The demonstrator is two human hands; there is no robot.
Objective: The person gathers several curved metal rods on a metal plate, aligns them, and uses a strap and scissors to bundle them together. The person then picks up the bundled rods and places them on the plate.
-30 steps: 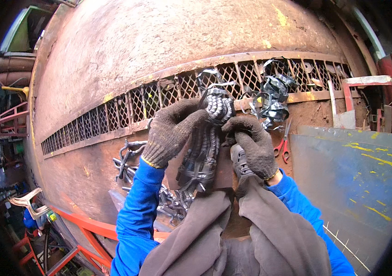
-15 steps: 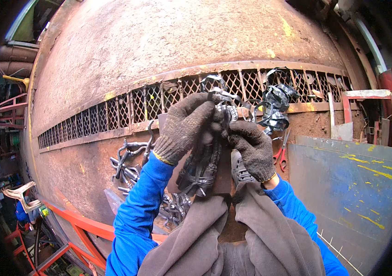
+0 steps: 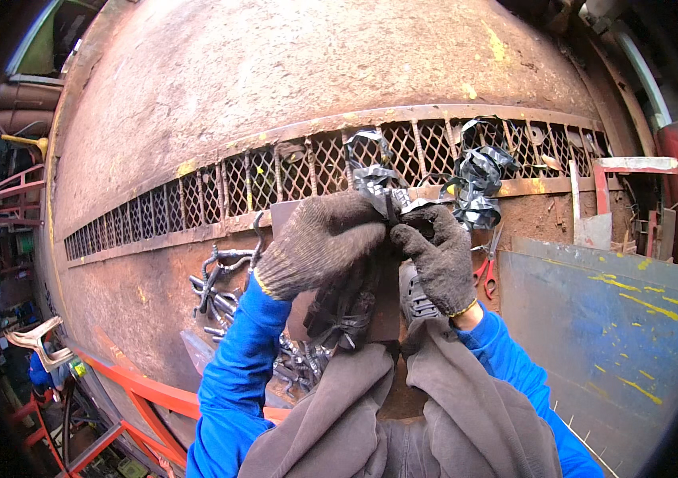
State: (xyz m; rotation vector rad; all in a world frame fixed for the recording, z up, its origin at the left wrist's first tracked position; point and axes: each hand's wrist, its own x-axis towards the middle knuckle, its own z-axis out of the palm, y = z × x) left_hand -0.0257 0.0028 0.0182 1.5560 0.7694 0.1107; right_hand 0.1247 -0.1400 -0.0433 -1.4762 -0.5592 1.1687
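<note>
Both my hands wear dark knitted work gloves. My left hand [image 3: 324, 240] and my right hand [image 3: 434, 259] are closed close together in front of me, pinching a dark shiny plastic strip [image 3: 389, 205] between them. Beneath my left hand lies a bundle of dark, rod-like pieces [image 3: 340, 307], tied near its lower end with a similar strip. My gloves hide its upper end. A dark flat board [image 3: 387, 307] shows under the bundle. Right of my right hand sits a loose tangle of shiny grey-black strips [image 3: 478, 191].
Red-handled scissors [image 3: 486, 269] lie to the right, beside a large grey-blue metal sheet [image 3: 605, 319]. Loose bent metal pieces [image 3: 299, 362] are heaped on the left. A mesh grate [image 3: 259, 179] runs across ahead. An orange-red metal frame [image 3: 144, 385] stands lower left.
My left hand has come down and turned flatter, its fingertips now beside those of my right hand. It covers more of the bundle. My right hand has shifted only slightly.
</note>
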